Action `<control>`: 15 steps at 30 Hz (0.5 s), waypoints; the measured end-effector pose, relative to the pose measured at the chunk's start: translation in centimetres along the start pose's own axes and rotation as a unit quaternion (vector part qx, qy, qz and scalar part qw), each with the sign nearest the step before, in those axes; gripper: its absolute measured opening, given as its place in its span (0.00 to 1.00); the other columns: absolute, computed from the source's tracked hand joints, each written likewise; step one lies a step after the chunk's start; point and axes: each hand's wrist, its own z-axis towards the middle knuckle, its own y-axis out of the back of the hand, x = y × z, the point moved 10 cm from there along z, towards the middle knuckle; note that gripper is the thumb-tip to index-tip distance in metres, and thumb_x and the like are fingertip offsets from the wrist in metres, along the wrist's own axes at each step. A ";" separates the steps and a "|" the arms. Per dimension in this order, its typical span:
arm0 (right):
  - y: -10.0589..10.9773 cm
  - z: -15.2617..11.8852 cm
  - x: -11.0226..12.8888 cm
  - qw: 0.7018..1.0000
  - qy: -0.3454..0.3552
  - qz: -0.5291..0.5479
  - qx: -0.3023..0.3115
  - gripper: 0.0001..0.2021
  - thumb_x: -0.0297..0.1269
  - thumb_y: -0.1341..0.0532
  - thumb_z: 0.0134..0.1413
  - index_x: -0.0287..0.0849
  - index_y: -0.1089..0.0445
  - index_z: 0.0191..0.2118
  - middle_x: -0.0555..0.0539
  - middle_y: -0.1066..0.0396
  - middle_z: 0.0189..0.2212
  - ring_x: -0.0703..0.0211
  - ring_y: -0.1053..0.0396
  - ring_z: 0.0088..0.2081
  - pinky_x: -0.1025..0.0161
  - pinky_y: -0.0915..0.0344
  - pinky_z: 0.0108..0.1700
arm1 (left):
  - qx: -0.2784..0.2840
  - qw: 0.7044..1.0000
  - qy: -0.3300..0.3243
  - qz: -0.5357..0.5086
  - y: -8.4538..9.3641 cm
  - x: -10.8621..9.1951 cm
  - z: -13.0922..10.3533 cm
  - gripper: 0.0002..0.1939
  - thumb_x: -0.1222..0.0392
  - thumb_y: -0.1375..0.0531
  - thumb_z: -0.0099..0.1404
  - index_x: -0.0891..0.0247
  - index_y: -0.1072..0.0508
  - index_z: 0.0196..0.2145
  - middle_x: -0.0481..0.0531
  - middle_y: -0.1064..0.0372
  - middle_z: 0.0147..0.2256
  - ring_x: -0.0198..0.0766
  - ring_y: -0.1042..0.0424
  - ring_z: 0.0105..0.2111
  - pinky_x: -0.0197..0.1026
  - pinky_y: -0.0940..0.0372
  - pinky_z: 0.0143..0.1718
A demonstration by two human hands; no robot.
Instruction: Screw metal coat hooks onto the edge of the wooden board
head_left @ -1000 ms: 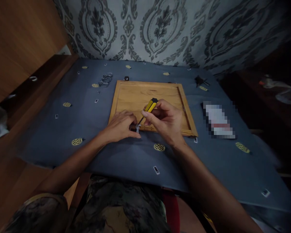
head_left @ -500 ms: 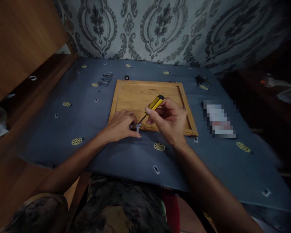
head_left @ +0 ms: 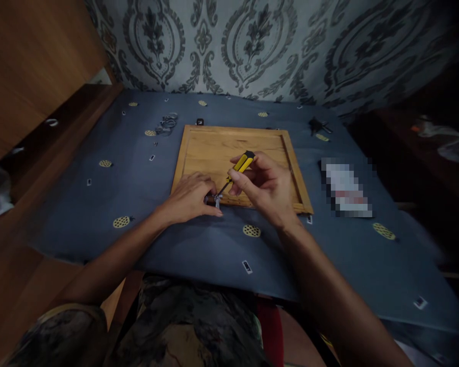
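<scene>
A framed wooden panel (head_left: 233,145) lies flat on the table. My right hand (head_left: 270,188) grips a screwdriver (head_left: 243,164) by its yellow-and-black handle, the shaft slanting down to the left. The screwdriver's tip meets a small metal fitting (head_left: 218,201) at the panel's near edge; its exact kind is too small to make out. Over the near left corner, my left hand (head_left: 193,199) holds this fitting between thumb and fingers. Part of the fitting and that corner are hidden by the left hand.
A blue cloth with pineapple prints (head_left: 199,244) covers the table. Loose metal pieces (head_left: 166,124) lie at the back left, a small black item (head_left: 200,122) behind the panel. At the right are a dark object (head_left: 319,126) and a blurred-out packet (head_left: 346,188). A patterned wall (head_left: 206,46) stands behind.
The screwdriver's handle and my right hand have shifted slightly left, and the handle has turned a little. My left hand and the panel stay in place.
</scene>
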 end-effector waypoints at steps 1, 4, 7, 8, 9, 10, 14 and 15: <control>0.0 0.0 0.1 1.000 -0.002 -0.003 0.013 0.18 0.52 0.25 0.52 0.46 0.26 0.39 0.55 0.29 0.26 0.65 0.28 0.22 0.64 0.29 0.26 | 0.001 1.000 0.000 0.002 0.0 0.0 0.0 0.21 0.43 0.27 0.60 0.61 0.25 0.38 0.54 0.25 0.41 0.53 0.28 0.47 0.52 0.36 0.49; 0.1 0.1 0.3 0.999 -0.006 -0.008 0.031 0.17 0.51 0.25 0.53 0.44 0.23 0.39 0.53 0.27 0.27 0.65 0.28 0.23 0.64 0.28 0.27 | 0.000 1.000 0.002 0.008 0.0 0.0 0.0 0.22 0.43 0.27 0.59 0.62 0.25 0.39 0.54 0.25 0.41 0.53 0.28 0.47 0.51 0.36 0.49; 0.4 0.1 0.2 1.000 -0.003 -0.004 0.011 0.19 0.52 0.23 0.47 0.44 0.25 0.33 0.52 0.27 0.30 0.66 0.29 0.22 0.65 0.31 0.24 | -0.005 1.000 0.001 0.010 0.0 0.0 0.0 0.21 0.43 0.26 0.59 0.61 0.25 0.39 0.54 0.25 0.40 0.52 0.28 0.47 0.50 0.36 0.49; 0.4 0.1 0.0 1.000 -0.004 -0.004 0.006 0.20 0.52 0.22 0.45 0.44 0.26 0.31 0.53 0.27 0.29 0.66 0.30 0.21 0.65 0.32 0.23 | -0.007 1.000 0.001 0.010 0.0 0.1 0.0 0.21 0.44 0.26 0.59 0.61 0.25 0.39 0.54 0.25 0.41 0.52 0.28 0.47 0.50 0.36 0.48; 0.3 0.1 -0.1 1.000 -0.007 -0.004 0.004 0.21 0.53 0.22 0.45 0.44 0.28 0.31 0.54 0.28 0.28 0.66 0.30 0.21 0.66 0.32 0.22 | -0.010 1.000 0.001 0.009 0.0 0.1 -0.1 0.21 0.44 0.26 0.59 0.61 0.25 0.39 0.54 0.25 0.41 0.52 0.28 0.48 0.50 0.36 0.48; 0.2 0.1 -0.2 1.000 -0.010 -0.002 0.003 0.21 0.53 0.22 0.45 0.44 0.29 0.31 0.54 0.28 0.27 0.66 0.30 0.21 0.66 0.32 0.22 | -0.013 1.000 0.000 0.008 0.0 0.1 -0.1 0.21 0.44 0.26 0.59 0.61 0.25 0.39 0.54 0.25 0.42 0.52 0.28 0.48 0.50 0.36 0.48; -0.2 0.1 -0.2 1.000 -0.017 0.013 0.023 0.22 0.53 0.22 0.45 0.44 0.29 0.33 0.54 0.26 0.28 0.66 0.29 0.21 0.66 0.30 0.23 | -0.016 1.000 -0.002 0.006 0.0 0.2 -0.1 0.21 0.44 0.26 0.59 0.60 0.25 0.39 0.54 0.25 0.42 0.52 0.28 0.48 0.50 0.36 0.49; -0.3 0.1 -0.1 0.999 -0.018 0.014 0.030 0.21 0.53 0.22 0.46 0.45 0.28 0.35 0.54 0.26 0.29 0.66 0.29 0.22 0.65 0.29 0.24 | -0.013 1.000 -0.001 0.005 -0.1 0.2 -0.1 0.21 0.44 0.26 0.59 0.61 0.25 0.39 0.54 0.25 0.42 0.52 0.28 0.48 0.50 0.36 0.49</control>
